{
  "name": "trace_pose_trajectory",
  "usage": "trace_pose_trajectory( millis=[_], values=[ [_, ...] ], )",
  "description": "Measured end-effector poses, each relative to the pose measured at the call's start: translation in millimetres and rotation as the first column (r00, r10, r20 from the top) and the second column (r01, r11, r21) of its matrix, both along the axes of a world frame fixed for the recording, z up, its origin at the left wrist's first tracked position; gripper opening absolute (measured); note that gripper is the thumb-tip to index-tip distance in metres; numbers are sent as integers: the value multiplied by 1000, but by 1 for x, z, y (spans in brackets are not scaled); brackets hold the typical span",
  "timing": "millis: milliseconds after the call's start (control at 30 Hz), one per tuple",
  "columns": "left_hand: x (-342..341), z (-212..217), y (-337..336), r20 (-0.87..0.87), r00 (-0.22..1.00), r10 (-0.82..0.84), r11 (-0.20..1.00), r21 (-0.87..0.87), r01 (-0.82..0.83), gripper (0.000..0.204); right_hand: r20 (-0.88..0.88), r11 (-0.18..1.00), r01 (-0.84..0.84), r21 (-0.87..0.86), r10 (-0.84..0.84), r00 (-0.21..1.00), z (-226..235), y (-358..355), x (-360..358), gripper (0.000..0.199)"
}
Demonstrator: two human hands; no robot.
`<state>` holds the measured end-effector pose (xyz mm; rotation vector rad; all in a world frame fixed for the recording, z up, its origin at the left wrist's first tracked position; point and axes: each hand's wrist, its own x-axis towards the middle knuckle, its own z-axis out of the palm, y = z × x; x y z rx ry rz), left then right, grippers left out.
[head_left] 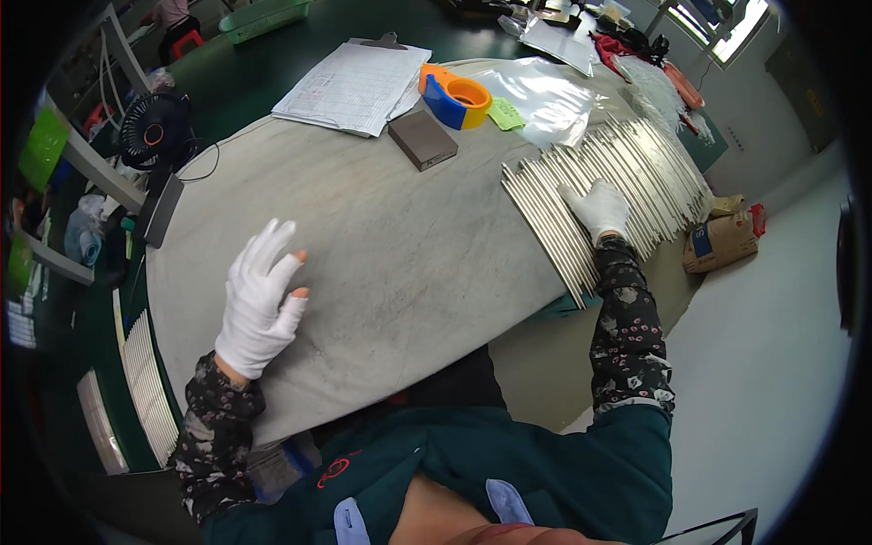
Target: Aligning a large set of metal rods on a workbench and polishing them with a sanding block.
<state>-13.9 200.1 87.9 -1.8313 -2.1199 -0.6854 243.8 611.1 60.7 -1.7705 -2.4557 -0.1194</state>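
Observation:
My left hand [259, 304], in a white glove with two bare fingertips, hovers flat and spread over the grey cloth-covered table [391, 236], holding nothing. My right hand [598, 209], also gloved in white, rests palm-down on a fanned row of several thin metal rods [627, 173] lying side by side at the table's right edge. Whether its fingers grip a rod is not visible.
A clipboard with papers [354, 84], a grey block [422, 139], an orange and blue tape dispenser [454, 95], a green note [505, 113] and clear plastic bags [545, 95] lie at the far side. A black fan [154, 129] stands left. More rods [150, 386] lie lower left. A cardboard box [722, 238] sits on the floor right.

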Motion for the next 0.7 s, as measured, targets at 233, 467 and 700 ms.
trace_pose_trajectory(
  millis=[233,467,700],
  values=[
    [60,-14,93,132,914,-384,923,44,382,27,-1,994,-111,-9,111,994,5,-35,-3,73],
    [85,-27,120,263,793,-549,807,-80,585,34,-133,940,-341,-2,338,932,5,-92,-17,67],
    [87,-49,70,129,948,-291,923,-221,314,68,-237,810,-552,-198,507,829,6,-176,-50,62]
  ],
)
